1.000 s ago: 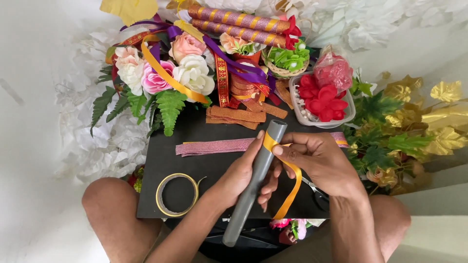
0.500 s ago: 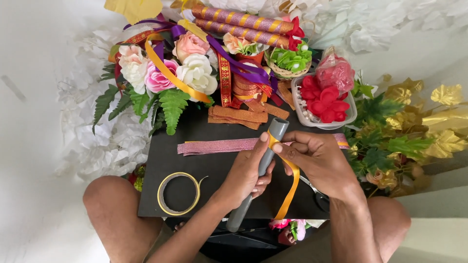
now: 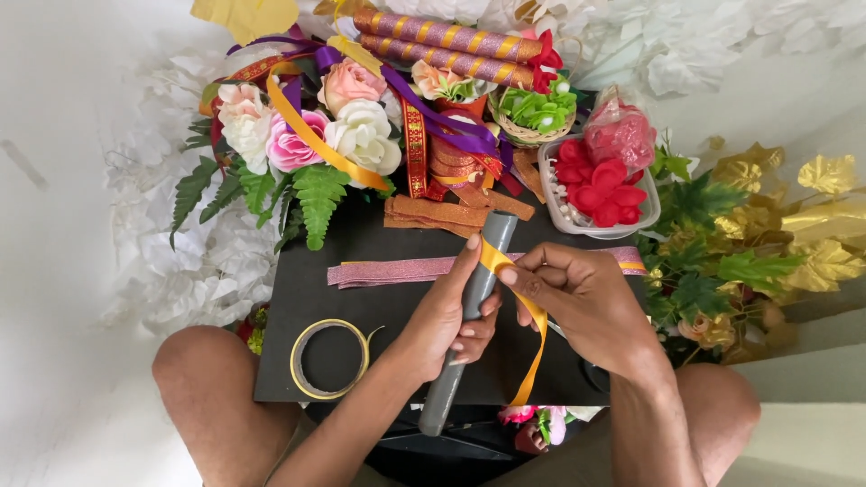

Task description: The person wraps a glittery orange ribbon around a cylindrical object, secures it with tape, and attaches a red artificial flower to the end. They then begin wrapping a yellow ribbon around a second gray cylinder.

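My left hand (image 3: 446, 316) grips a grey tube (image 3: 494, 233) held slantwise over a black board (image 3: 307, 287) on my lap. A yellow-orange ribbon (image 3: 532, 359) is wrapped over the tube near its upper end and trails down past the board's front edge. My right hand (image 3: 582, 302) pinches that ribbon against the tube with thumb and fingers. The tube's lower end (image 3: 435, 417) sticks out past the board.
A roll of tape (image 3: 329, 358) lies at the board's front left. A pink glitter strip (image 3: 388, 270) crosses the board. Artificial flowers (image 3: 298, 135), ribbons, two wrapped purple-gold tubes (image 3: 442, 38), a small basket (image 3: 534, 115), a tray of red flowers (image 3: 600, 185) and gold leaves (image 3: 812, 225) surround it.
The tube has slid upward and away through my left hand. My right hand has pulled the ribbon tighter around the tube's upper end, and both hands sit slightly higher on the board.
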